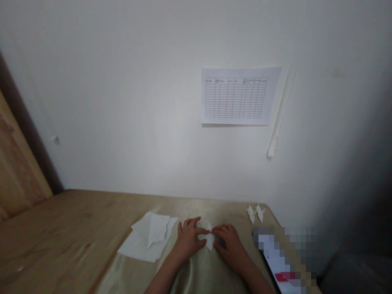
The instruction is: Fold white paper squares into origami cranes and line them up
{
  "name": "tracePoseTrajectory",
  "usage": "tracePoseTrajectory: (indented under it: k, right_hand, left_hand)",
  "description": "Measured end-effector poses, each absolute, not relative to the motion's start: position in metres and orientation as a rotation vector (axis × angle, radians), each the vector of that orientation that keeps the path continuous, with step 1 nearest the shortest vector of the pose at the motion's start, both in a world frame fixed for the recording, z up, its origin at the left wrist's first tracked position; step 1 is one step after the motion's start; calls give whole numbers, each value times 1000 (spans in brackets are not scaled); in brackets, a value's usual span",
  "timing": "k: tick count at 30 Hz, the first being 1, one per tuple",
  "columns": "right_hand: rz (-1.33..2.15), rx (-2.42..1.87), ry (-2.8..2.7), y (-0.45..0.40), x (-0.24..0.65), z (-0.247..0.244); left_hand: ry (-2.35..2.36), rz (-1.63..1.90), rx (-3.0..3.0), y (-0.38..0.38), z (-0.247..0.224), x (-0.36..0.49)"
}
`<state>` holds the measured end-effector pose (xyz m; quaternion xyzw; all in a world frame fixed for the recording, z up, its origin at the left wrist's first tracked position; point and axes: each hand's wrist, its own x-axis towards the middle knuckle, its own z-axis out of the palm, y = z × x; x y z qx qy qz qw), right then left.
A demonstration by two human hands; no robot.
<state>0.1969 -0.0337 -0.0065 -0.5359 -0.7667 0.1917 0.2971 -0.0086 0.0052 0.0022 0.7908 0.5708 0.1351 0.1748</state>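
A small piece of white folded paper (209,244), narrow and pointed at both ends, lies on the table between my hands. My left hand (189,240) has its index fingertip and thumb on the paper's left side, the other fingers spread away from it. From the right, my right hand (229,244) meets the paper with index finger and thumb, its fingertips close to the left index fingertip. Left of my hands lies a loose pile of white paper sheets (141,245), with a creased sheet (157,228) on top. Two small folded paper figures (251,214) stand at the far right corner.
A brownish, shiny cover lies over the table (92,228). To the right, a device with a lit screen (280,261) is partly blurred out. A printed table sheet (234,98) hangs on the white wall behind. A wooden panel (18,163) stands at the left.
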Motion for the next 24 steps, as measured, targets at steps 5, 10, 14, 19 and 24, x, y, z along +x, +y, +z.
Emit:
tracePoseTrajectory:
  k: [5,10,14,19,24]
  right_hand:
    - [539,-1407,-1972,-33,199,-8]
    - [524,-1398,-1981,-33,199,-8]
    - [488,-1386,-2002,-31,199,-10]
    - [473,-1363,-2008,-30,200,-12]
    - [473,-1336,-2039,-31,199,-9]
  left_hand:
    - [1634,354,2242,4,4,-10]
    - [1626,369,2258,3,4,-11]
    - [1594,352,2269,2,6,-13]
    - [1551,347,2276,-1,9,-14]
    - [1535,373,2266,-1,14,-11]
